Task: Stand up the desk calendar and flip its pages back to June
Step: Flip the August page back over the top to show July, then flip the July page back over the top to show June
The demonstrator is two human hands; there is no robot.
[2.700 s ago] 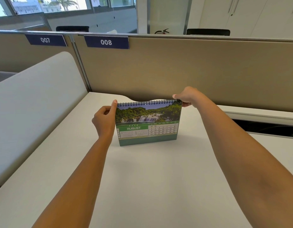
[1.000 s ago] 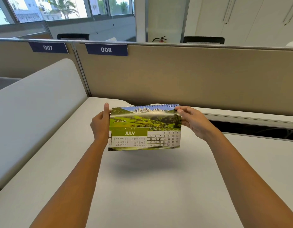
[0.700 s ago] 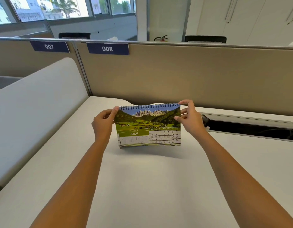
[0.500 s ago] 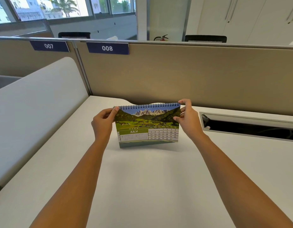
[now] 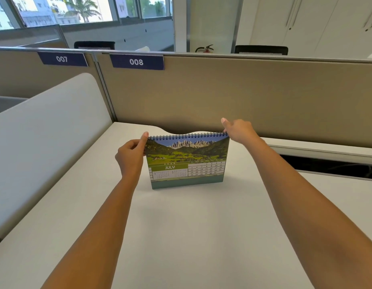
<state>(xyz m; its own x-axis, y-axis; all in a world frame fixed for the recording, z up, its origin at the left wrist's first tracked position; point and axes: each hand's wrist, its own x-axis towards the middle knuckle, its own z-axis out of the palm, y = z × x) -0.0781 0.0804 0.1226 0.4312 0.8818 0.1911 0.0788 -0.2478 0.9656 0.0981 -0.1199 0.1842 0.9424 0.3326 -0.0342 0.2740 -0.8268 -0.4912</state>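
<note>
The desk calendar point(image 5: 187, 161) stands upright on the white desk point(image 5: 181, 236), spiral binding on top. Its front page shows a mountain meadow photo and the word JULY. My left hand point(image 5: 129, 157) grips the calendar's upper left edge, thumb in front at the top corner. My right hand point(image 5: 237, 130) is at the top right corner, fingers reaching over and behind the spiral, one finger pointing up. What those fingers hold behind the calendar is hidden.
A beige partition point(image 5: 243, 97) labelled 008 runs right behind the calendar. A white curved divider point(image 5: 45, 132) walls the desk's left side. A dark cable slot point(image 5: 331, 166) lies open in the desk at the right.
The page went from August to July. The calendar was lifted off the desk, then set back down upright. My right hand has moved from the right edge up over the top corner.
</note>
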